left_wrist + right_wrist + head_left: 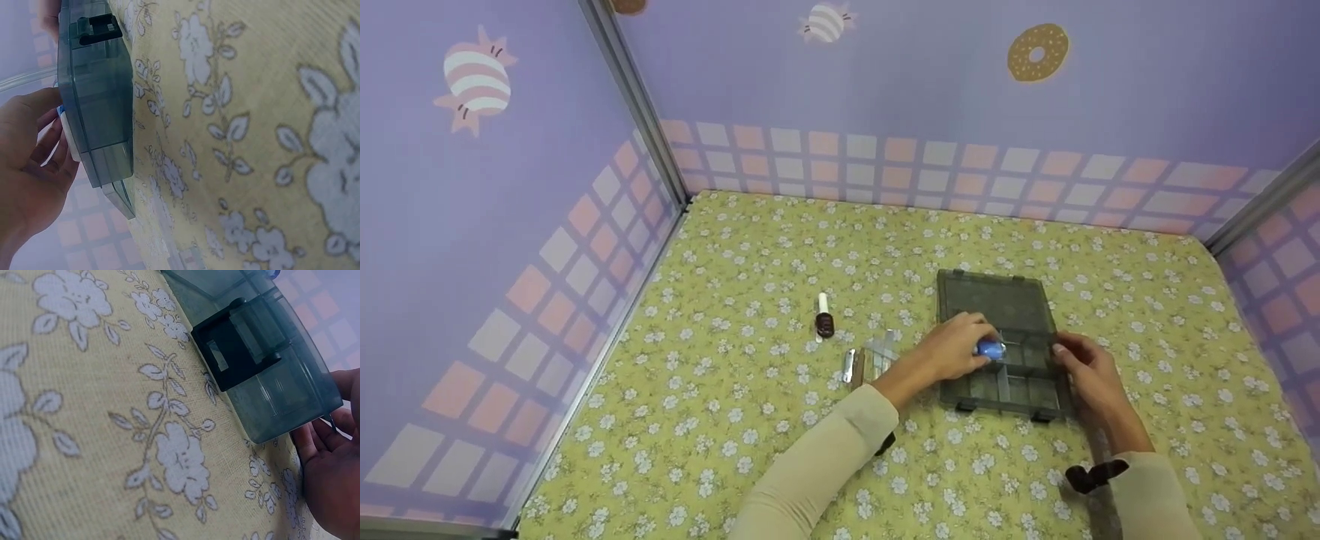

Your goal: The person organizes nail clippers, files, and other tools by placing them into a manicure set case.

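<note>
A translucent dark-grey compartment box [1016, 409] lies on the cloth with its lid [997, 300] folded back. Over its compartments, my left hand [952, 349] pinches a small blue item [991, 350]. In the left wrist view, a white part [70, 135] of that item shows under the fingers, beside the box wall; its exact kind is unclear. At the box's right edge, my right hand [1091, 375] grips the side wall, thumb near the rim and fingers outside. The right wrist view shows the front latch [233, 346] close up, with the right hand at the box's corner.
Left of the box lies a dark nail polish bottle [825, 324] with a white cap. Nearer the left forearm are a shiny nail clipper [849, 365] and some flat clear and brownish pieces [881, 352], partly hidden by the arm. Patterned walls [885, 82] enclose the flowered cloth.
</note>
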A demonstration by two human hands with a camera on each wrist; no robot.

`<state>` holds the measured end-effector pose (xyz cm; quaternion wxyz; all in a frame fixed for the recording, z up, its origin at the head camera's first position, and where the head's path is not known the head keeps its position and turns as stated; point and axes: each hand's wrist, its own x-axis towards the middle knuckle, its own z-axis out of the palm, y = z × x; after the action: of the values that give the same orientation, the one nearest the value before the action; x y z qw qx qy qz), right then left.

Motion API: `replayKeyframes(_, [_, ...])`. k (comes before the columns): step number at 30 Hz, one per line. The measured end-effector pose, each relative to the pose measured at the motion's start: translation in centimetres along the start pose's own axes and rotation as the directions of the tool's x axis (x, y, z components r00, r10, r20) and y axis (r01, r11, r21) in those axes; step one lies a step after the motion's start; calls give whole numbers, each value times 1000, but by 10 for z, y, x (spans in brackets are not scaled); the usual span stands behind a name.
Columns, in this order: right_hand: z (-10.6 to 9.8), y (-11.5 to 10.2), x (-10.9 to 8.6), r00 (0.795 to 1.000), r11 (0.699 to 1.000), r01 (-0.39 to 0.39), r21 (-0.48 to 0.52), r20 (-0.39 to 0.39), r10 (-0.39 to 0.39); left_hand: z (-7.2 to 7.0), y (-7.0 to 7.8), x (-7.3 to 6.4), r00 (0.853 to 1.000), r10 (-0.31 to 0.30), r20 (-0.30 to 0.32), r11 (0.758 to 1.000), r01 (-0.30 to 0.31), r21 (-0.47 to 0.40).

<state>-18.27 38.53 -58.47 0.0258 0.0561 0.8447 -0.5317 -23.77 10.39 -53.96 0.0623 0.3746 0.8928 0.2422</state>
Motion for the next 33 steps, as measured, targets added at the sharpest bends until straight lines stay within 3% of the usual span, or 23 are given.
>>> replayKeyframes(7, [1, -9, -3, 1000, 1000, -8, 15, 12, 8, 2, -3, 1, 999, -43, 14, 997, 43, -60])
replayKeyframes(12, [-1, -13, -5, 1000, 1000, -21, -2, 4, 21, -2, -6, -1, 999, -39, 31, 995, 42, -87])
replayKeyframes(19, [2, -2, -3, 1000, 1000, -23, 3, -5, 23, -15, -18, -15, 1000, -29, 13, 997, 30, -78])
replayKeyframes(23, [3, 0, -5, 1000, 999, -27, 17, -5, 27, -25, -33, -28, 998, -53, -27, 996, 51, -70])
replayKeyframes(26, [3, -1, -7, 999, 999, -36, 26, 4, 36, -35, -48, -39, 993, -106, -58, 992, 101, -75])
replayKeyframes(30, [2, -1, -4, 1000, 999, -28, 35, 3, 28, -54, -71, -52, 971, -216, -107, 974, 205, -100])
replayKeyframes(33, [1, 1, -2, 1000, 999, -22, 31, -3, 23, -69, -88, -62, 955, -262, -141, 963, 251, -95])
